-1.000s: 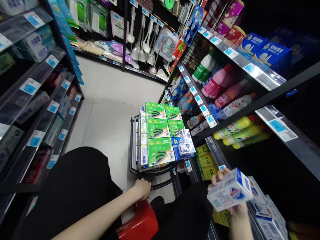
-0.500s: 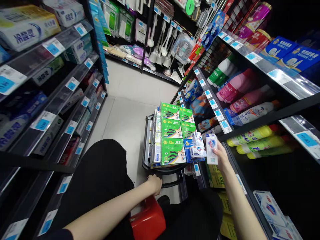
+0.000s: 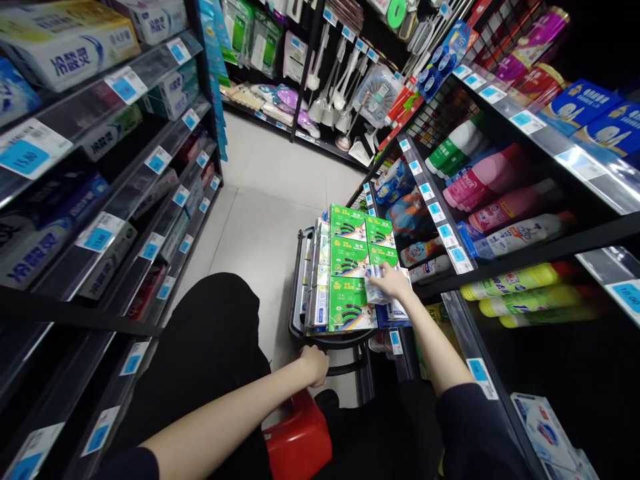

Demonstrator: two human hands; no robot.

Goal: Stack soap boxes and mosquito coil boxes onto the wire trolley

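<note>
My right hand (image 3: 394, 283) is closed round a small white-and-blue soap box (image 3: 376, 292), holding it over the green mosquito-coil boxes (image 3: 349, 293). These boxes lie in rows on top of a filled black basket (image 3: 295, 313). More white-and-blue soap boxes (image 3: 397, 311) lie at the stack's right corner, partly covered by my right hand. At the near side of the basket, the fingers of my left hand (image 3: 315, 365) are curled round the black basket handle (image 3: 347, 367).
Shelves of toothpaste boxes (image 3: 95, 50) rise on the left. Bottles of cleaner (image 3: 487, 177) fill the right shelves, with soap packs (image 3: 545, 427) lower down. A red plastic object (image 3: 300, 443) sits below my left forearm. Toilet brushes (image 3: 327, 110) hang ahead over the tiled floor (image 3: 265, 170).
My right hand has carried the soap box leftward from beside the right shelf to over the green boxes. My left hand stays at the handle. The view has shifted slightly.
</note>
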